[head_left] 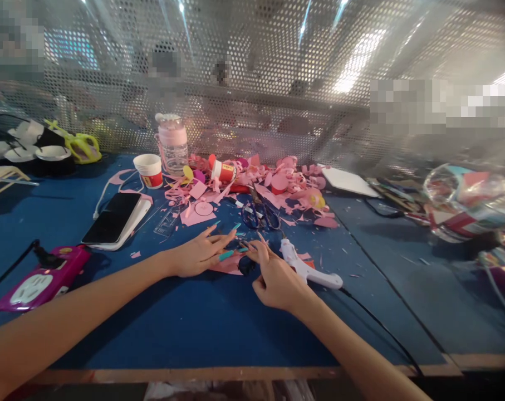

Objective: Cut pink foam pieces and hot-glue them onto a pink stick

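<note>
Currently my left hand (194, 257) spreads wide by pink paper (230, 266) back from the front edge of the bench (185, 328), while my right hand (278, 278) curls at a dark piece (247, 266), though I cannot tell its grip.

Blue table (185, 331): bore pink paper scraps (279, 181), scissors (262, 209), a white glue gun (301, 266).
Left side: held a magenta power strip (55, 277).

The glue gun (305, 269) is smooth plastic, the scraps (279, 182) paper (matt by look).
</note>
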Demonstrator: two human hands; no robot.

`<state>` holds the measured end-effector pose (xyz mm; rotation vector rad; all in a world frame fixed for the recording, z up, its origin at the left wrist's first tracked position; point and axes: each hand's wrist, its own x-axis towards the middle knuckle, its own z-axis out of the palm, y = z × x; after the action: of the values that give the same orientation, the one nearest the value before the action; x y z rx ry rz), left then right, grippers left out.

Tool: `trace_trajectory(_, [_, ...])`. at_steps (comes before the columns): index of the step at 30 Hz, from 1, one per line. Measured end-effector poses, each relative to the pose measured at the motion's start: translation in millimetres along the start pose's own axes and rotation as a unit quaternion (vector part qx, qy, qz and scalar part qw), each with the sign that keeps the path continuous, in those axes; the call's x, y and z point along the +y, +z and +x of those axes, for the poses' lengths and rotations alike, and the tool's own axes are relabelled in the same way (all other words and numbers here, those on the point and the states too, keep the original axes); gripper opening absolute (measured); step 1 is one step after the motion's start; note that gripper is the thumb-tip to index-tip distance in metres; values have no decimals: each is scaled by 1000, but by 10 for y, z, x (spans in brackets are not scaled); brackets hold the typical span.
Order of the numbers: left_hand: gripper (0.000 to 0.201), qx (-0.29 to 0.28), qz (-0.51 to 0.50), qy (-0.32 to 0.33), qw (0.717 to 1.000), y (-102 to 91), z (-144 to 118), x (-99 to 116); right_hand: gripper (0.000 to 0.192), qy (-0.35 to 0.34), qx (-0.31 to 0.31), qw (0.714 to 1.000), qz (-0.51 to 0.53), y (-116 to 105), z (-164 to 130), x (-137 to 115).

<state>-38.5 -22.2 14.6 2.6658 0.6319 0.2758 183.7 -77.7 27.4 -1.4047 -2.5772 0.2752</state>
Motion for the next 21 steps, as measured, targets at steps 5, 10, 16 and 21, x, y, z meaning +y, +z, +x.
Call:
trace_trajectory(5, [53, -7, -8, -4, 1000, 0, 4, -41, 66, 61, 12, 997, 38, -33, 16, -26])
trace_trajectory(10, [55, -9, -19, -2, 1000, -25, -4, -28, 59, 89, 132, 986, 53, -168, -7, 45])
trace_trajectory(16, [53, -15, -24, -12, 1000, -43, -16, -15, 43, 132, 178, 963, 152, -443, -265, 456])
trace_trajectory(21, [53, -10, -14, -19, 1000, -6, -18, -59, 44, 119, 68, 988, 73, -467, -545, 699])
